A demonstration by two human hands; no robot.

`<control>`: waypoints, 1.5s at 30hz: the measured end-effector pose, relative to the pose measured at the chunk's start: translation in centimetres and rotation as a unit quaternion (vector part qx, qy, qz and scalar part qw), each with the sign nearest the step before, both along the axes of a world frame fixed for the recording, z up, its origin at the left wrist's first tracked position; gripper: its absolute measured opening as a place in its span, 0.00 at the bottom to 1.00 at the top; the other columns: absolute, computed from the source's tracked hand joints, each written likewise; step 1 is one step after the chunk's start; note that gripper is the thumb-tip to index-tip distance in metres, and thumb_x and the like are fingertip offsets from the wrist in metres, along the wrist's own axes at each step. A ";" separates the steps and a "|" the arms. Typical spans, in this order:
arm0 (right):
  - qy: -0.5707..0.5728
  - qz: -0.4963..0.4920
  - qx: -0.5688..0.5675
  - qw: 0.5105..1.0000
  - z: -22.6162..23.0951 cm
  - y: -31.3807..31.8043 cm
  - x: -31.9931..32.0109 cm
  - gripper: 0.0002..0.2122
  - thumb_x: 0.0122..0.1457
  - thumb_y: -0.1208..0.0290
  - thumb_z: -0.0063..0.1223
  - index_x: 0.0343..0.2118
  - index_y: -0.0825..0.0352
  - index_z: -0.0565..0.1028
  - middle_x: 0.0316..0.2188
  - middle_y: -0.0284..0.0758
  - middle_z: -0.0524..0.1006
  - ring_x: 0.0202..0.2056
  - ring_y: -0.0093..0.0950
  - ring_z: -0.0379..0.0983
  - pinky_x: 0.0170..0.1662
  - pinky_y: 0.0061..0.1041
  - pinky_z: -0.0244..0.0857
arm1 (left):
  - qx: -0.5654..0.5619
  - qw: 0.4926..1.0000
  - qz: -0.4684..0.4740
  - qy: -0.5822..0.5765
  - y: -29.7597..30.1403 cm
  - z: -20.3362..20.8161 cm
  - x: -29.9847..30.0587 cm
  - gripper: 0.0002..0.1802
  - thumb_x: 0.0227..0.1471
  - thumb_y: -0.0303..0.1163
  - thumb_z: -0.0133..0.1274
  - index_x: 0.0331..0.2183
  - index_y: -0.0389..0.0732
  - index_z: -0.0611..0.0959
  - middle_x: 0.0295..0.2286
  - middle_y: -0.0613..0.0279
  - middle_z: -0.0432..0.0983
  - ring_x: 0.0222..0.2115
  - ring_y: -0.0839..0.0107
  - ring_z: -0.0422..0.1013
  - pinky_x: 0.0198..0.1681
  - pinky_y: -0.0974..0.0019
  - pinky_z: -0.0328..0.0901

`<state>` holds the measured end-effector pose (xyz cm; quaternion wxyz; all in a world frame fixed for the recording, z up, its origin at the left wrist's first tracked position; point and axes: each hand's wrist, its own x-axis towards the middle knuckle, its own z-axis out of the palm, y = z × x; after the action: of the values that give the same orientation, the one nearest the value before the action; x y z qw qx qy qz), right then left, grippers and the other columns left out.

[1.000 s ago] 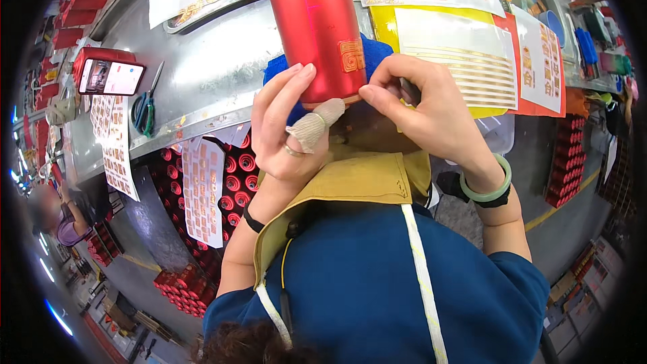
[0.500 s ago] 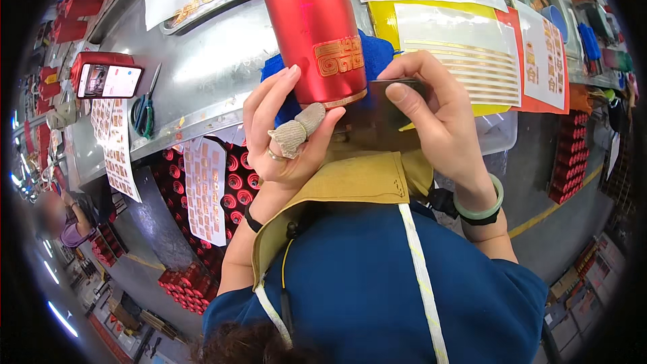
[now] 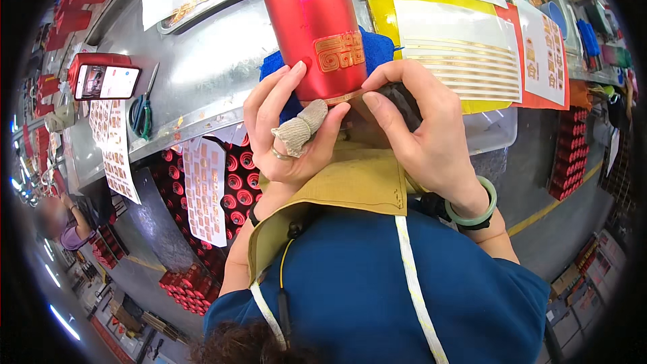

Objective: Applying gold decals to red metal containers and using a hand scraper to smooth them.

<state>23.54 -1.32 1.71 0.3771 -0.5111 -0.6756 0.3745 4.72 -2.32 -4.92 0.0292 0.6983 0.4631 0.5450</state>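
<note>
A red metal canister [image 3: 306,20] lies pointing away from me, its near end on a blue cloth [image 3: 379,48]. It bears a gold square-patterned sticker [image 3: 339,52], and a thin gold strip [image 3: 342,98] runs along its near rim. My left hand [image 3: 286,125] grips the near end; a knitted finger cover [image 3: 300,129] sits on one finger. My right hand [image 3: 424,121] pinches the right end of the strip between thumb and forefinger. Something dark [image 3: 403,104] shows behind those fingers, partly hidden, its kind unclear.
Sheets of gold strips [image 3: 465,61] lie on yellow and red boards at right. At left on the metal table [image 3: 209,67] are scissors [image 3: 143,111] and a phone [image 3: 104,81] leaning on a red box. Sticker sheets [image 3: 204,189] hang over the edge, above several red canisters.
My right thumb and forefinger have moved left onto the strip's end at the rim. The dark thing they held is now behind the fingers. The canister has barely moved.
</note>
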 end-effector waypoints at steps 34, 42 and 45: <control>0.053 -0.078 -0.072 0.993 -0.3 0.4 -0.1 0.07 0.59 0.72 0.63 0.34 0.69 0.77 0.25 0.37 0.79 0.26 0.27 0.76 0.32 0.27 0.68 | 0.056 0.989 -0.019 0.132 0.2 0.6 -0.8 0.19 0.39 0.18 0.69 0.37 0.42 0.85 0.45 0.50 0.82 0.44 0.51 0.77 0.47 0.55 0.73; 0.013 -0.056 -0.041 0.998 -0.5 0.1 -0.5 0.06 0.58 0.73 0.62 0.34 0.69 0.76 0.28 0.40 0.79 0.30 0.35 0.78 0.35 0.32 0.70 | 0.072 0.995 -0.015 0.067 0.4 -0.8 -0.7 0.19 0.43 0.17 0.67 0.39 0.44 0.86 0.46 0.57 0.82 0.47 0.53 0.76 0.47 0.59 0.75; -0.005 -0.052 -0.008 0.999 -0.4 -0.1 -0.9 0.07 0.58 0.74 0.63 0.34 0.69 0.76 0.31 0.41 0.79 0.35 0.39 0.78 0.39 0.34 0.70 | 0.052 0.997 -0.008 0.065 0.2 -0.6 -0.5 0.17 0.44 0.17 0.66 0.38 0.44 0.86 0.46 0.56 0.82 0.48 0.53 0.76 0.46 0.59 0.75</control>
<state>22.68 -1.39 1.34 0.3884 -0.5503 -0.6473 0.3569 4.18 -2.11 -5.53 -0.0328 0.7366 0.4297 0.5212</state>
